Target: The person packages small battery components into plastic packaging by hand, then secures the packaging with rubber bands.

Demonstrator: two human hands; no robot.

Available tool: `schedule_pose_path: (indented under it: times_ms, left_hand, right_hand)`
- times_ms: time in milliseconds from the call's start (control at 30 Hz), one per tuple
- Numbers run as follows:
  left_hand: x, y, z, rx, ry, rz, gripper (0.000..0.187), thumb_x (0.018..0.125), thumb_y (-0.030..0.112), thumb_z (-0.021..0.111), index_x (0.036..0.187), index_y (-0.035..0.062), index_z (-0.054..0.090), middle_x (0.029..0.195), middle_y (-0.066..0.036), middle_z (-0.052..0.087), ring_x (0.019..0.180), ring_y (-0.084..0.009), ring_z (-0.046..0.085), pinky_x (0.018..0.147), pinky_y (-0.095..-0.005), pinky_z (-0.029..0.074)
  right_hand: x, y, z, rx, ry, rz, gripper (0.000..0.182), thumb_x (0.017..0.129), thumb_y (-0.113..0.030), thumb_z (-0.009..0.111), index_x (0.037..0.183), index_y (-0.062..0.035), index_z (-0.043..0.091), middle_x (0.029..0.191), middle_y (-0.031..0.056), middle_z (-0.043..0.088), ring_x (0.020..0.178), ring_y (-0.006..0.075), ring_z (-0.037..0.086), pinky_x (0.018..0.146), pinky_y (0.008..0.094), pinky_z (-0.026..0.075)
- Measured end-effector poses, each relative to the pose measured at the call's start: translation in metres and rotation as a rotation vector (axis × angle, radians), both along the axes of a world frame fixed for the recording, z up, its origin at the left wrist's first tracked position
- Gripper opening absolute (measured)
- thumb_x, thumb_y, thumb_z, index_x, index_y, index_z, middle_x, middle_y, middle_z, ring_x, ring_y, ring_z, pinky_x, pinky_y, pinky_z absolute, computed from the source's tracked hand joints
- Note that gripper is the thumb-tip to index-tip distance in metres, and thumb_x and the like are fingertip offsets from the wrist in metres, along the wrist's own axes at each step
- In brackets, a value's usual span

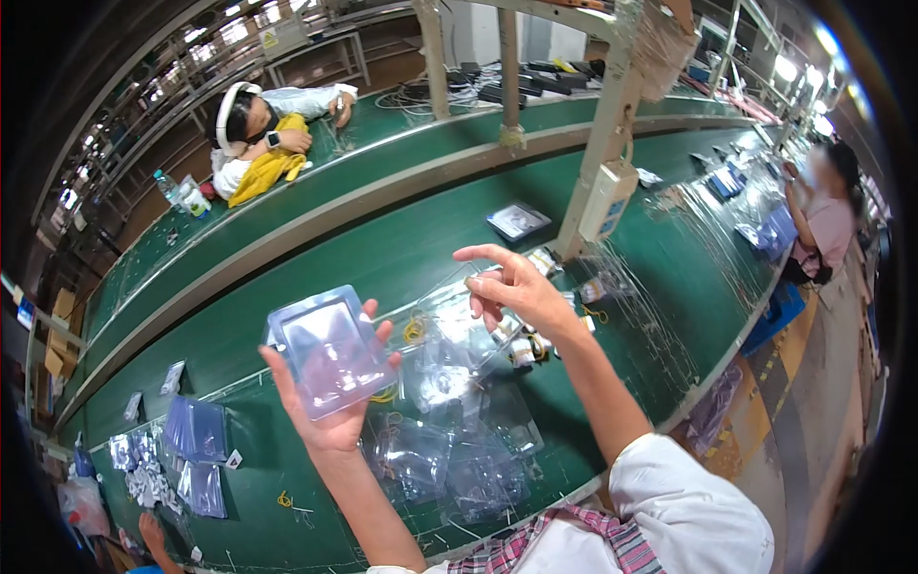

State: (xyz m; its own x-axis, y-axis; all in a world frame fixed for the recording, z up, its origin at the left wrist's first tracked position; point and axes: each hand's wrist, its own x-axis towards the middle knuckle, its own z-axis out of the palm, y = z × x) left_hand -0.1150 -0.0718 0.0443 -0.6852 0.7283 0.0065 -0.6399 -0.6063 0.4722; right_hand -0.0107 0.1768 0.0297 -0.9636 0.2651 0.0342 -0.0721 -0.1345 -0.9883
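My left hand (330, 421) is turned palm up, its fingers around a clear plastic blister tray (330, 349) with a raised rectangular middle. To its right, my right hand (512, 292) is lifted over the belt, thumb and curled fingers together and the index finger stretched out. A faint transparent edge shows by its fingertips; what it holds I cannot make out. Clear plastic blister shells (469, 469) lie in a loose heap in front of me. Beyond them are small white-labelled items (521, 352) and a yellow cord coil (413, 330).
A packed blister (519, 222) lies on the green belt (316, 263). Stacked clear shells (196, 428) sit at left. A post with a switch box (607, 201) rises at right. One person (253, 134) leans across the far bench; another (827, 206) works at right. A bare hand shows lower left.
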Motion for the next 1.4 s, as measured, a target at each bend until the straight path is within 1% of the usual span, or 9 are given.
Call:
schedule_pose_path:
  times_ms: [100,333,400,433,533,767,900,1133,1400]
  left_hand:
    - [0.005,0.004,0.008,0.086,-0.038,-0.038,0.095,0.079,0.084,0.035,0.149,0.0188,0.031,0.141,-0.032,0.039,0.120,-0.0496,0.049,0.088,-0.0667,0.046]
    - [0.029,0.028,0.004,0.133,-0.047,-0.258,0.093,0.082,0.083,0.020,0.150,0.0211,0.030,0.139,-0.032,0.042,0.117,-0.0509,0.051,0.090,-0.0675,0.045]
    - [0.038,0.035,0.004,0.111,-0.015,-0.295,0.090,0.085,0.080,0.018,0.150,0.0189,0.028,0.140,-0.032,0.040,0.117,-0.0503,0.052,0.090,-0.0650,0.046]
    - [0.040,0.038,0.000,0.102,0.015,-0.319,0.091,0.085,0.080,0.019,0.151,0.0180,0.027,0.141,-0.033,0.038,0.118,-0.0505,0.051,0.090,-0.0651,0.046]
    - [0.052,0.046,-0.006,0.112,0.042,-0.381,0.088,0.088,0.077,0.022,0.151,0.0159,0.025,0.141,-0.034,0.037,0.118,-0.0502,0.052,0.090,-0.0635,0.048]
    - [0.070,0.056,-0.021,-0.057,0.100,-0.446,0.084,0.092,0.071,0.029,0.148,0.0089,0.031,0.135,-0.030,0.046,0.115,-0.0455,0.055,0.091,-0.0582,0.050]
    - [0.078,0.059,-0.027,-0.217,0.061,-0.352,0.075,0.095,0.065,0.034,0.141,0.0069,0.042,0.131,-0.018,0.053,0.115,-0.0331,0.057,0.092,-0.0529,0.051]
    - [0.073,0.059,-0.031,-0.182,0.005,-0.249,0.072,0.095,0.063,0.038,0.138,0.0049,0.045,0.128,-0.016,0.055,0.113,-0.0278,0.058,0.093,-0.0463,0.050]
    - [0.080,0.061,-0.035,-0.142,-0.044,-0.248,0.068,0.096,0.060,0.039,0.137,0.0068,0.046,0.126,-0.015,0.056,0.112,-0.0253,0.058,0.093,-0.0419,0.050]
  right_hand:
    - [0.034,0.019,0.001,0.198,-0.118,0.013,0.042,0.092,-0.015,0.060,0.131,-0.0038,0.048,0.070,0.0033,0.061,0.055,0.0070,0.057,0.050,0.0211,0.046]
    - [0.123,0.011,-0.059,0.191,-0.317,-0.044,0.034,0.093,-0.007,0.056,0.126,-0.0044,0.051,0.070,0.0027,0.061,0.061,0.0090,0.058,0.059,0.0253,0.049]
    - [0.134,-0.005,-0.069,0.503,-0.337,-0.124,0.035,0.092,-0.011,0.060,0.124,-0.0040,0.051,0.071,0.0048,0.063,0.062,0.0150,0.061,0.062,0.0290,0.050]
    - [0.139,-0.013,-0.065,0.780,-0.457,-0.184,0.037,0.088,-0.016,0.065,0.122,-0.0044,0.053,0.081,0.0094,0.064,0.075,0.0236,0.064,0.069,0.0342,0.051]
    - [0.139,-0.026,-0.061,1.367,-0.313,-0.388,0.040,0.084,-0.017,0.069,0.120,-0.0059,0.055,0.096,0.0134,0.063,0.092,0.0300,0.061,0.076,0.0389,0.049]
    - [0.084,-0.048,0.018,0.951,0.132,-0.490,0.032,0.085,-0.006,0.065,0.116,-0.0034,0.059,0.105,0.0141,0.056,0.095,0.0313,0.059,0.080,0.0409,0.049]
    - [0.059,-0.063,0.020,0.987,0.147,-0.405,0.038,0.084,-0.004,0.065,0.121,-0.0032,0.057,0.109,0.0147,0.054,0.091,0.0297,0.059,0.078,0.0378,0.050]
    - [0.051,-0.080,0.005,1.040,0.205,-0.494,0.049,0.082,-0.001,0.063,0.130,-0.0045,0.052,0.117,0.0149,0.051,0.091,0.0287,0.056,0.080,0.0383,0.049]
    - [0.044,-0.076,-0.001,0.787,0.202,-0.485,0.026,0.082,-0.001,0.066,0.107,-0.0023,0.059,0.107,0.0116,0.055,0.086,0.0212,0.059,0.075,0.0320,0.052]
